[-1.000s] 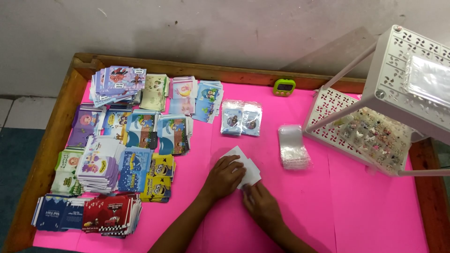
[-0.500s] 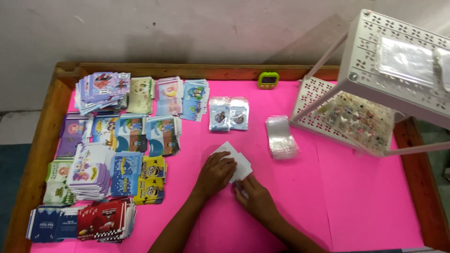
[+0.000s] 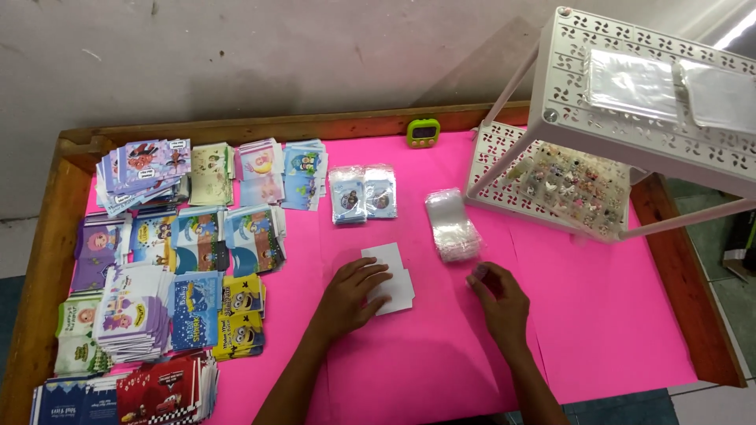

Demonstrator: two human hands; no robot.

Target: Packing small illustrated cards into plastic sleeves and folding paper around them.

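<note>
Pink table [image 3: 598, 315], wood-rimmed: open room is lying at your 3 to 5 o'clock. White rack [image 3: 630, 102] is standing over the 1 o'clock corner. Card stacks [image 3: 169, 260] are filling the 9 to 11 o'clock edge. Clear sleeve pile [image 3: 452, 224] is sitting at 12, just beyond your right hand [image 3: 498, 303], which is curling loosely, seemingly pinching something small; cannot tell what. Your left hand [image 3: 350, 295] is pressing flat, fingers spread, on the white cards [image 3: 391, 275], dead centre.

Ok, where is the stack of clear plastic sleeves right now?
In the head view, the stack of clear plastic sleeves lies on the pink table right of centre, just beyond the right hand, between the small card packets and the white rack.
</note>
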